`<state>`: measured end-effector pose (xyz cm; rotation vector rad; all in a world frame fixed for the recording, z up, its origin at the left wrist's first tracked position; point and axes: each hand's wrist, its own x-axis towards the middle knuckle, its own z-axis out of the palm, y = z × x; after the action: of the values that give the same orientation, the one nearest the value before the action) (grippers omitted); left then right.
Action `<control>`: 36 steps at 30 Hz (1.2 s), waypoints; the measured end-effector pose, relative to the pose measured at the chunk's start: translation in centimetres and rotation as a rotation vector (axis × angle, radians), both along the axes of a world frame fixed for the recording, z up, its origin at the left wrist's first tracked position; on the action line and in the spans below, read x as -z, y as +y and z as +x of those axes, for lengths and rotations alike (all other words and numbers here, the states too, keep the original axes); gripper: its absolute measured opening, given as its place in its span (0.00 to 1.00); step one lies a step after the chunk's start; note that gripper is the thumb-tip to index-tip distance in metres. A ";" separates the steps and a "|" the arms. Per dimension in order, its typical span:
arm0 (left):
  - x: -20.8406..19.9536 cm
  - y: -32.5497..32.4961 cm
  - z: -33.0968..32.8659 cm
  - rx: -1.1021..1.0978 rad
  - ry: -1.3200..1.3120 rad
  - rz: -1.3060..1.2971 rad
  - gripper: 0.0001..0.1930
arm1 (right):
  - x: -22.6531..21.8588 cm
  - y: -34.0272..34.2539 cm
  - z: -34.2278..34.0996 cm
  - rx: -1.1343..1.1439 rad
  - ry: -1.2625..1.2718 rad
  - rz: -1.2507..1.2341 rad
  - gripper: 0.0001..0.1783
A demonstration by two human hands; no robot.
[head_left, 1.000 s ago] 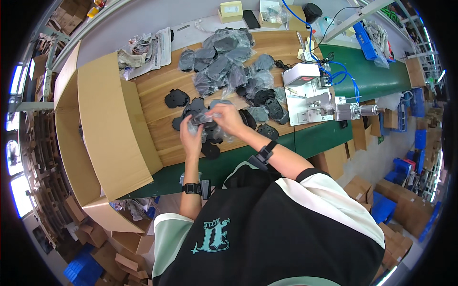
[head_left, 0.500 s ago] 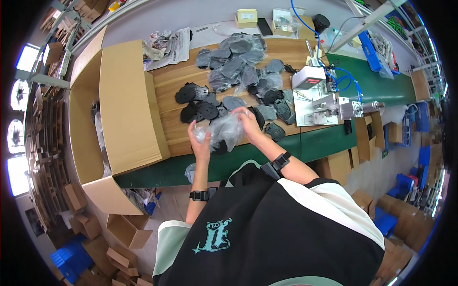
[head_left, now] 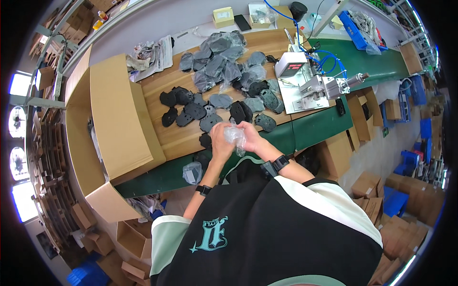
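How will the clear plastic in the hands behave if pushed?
The clear plastic is probably floppy: it sits crumpled between the left hand and right hand. Likely light, since it looks thin and see-through. Its shiny surface suggests it may be slippery.

Hands holding clear plastic, dark parts beyond
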<state>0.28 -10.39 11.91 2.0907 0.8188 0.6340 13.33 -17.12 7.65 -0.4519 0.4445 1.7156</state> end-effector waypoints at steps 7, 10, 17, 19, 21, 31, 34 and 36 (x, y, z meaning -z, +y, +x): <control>-0.7 -0.1 -0.2 -0.267 -0.023 -0.093 0.15 | -0.4 0.4 -1.9 -0.009 -0.141 0.076 0.31; -1.5 -0.4 0.7 -0.322 -0.226 0.041 0.12 | -1.8 -0.2 -2.7 -0.120 -0.203 0.001 0.33; -0.1 -1.3 -0.8 0.050 0.041 0.027 0.15 | 5.0 -1.3 -3.3 -0.109 -0.064 0.074 0.30; -0.3 -1.9 -1.2 0.172 0.051 -0.040 0.28 | 3.7 -1.6 -3.1 -0.069 -0.063 -0.105 0.23; -0.4 -2.9 -1.2 0.250 -0.043 -0.191 0.31 | 3.3 -1.9 -2.8 -0.067 -0.099 -0.103 0.24; -3.7 -3.4 -2.3 0.429 0.124 0.060 0.35 | 4.8 -2.7 -3.4 -0.032 0.005 -0.186 0.36; -3.6 -3.5 -2.4 0.373 0.115 -0.044 0.33 | 4.9 -2.5 -3.7 -0.055 0.036 -0.180 0.38; -2.8 -3.1 -2.7 0.343 0.085 -0.150 0.30 | 4.8 -2.3 -3.6 -0.074 0.058 -0.172 0.40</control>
<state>-2.44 -13.51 14.73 2.0649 0.5168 0.2914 9.76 -19.42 2.89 -0.5491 0.6281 1.7725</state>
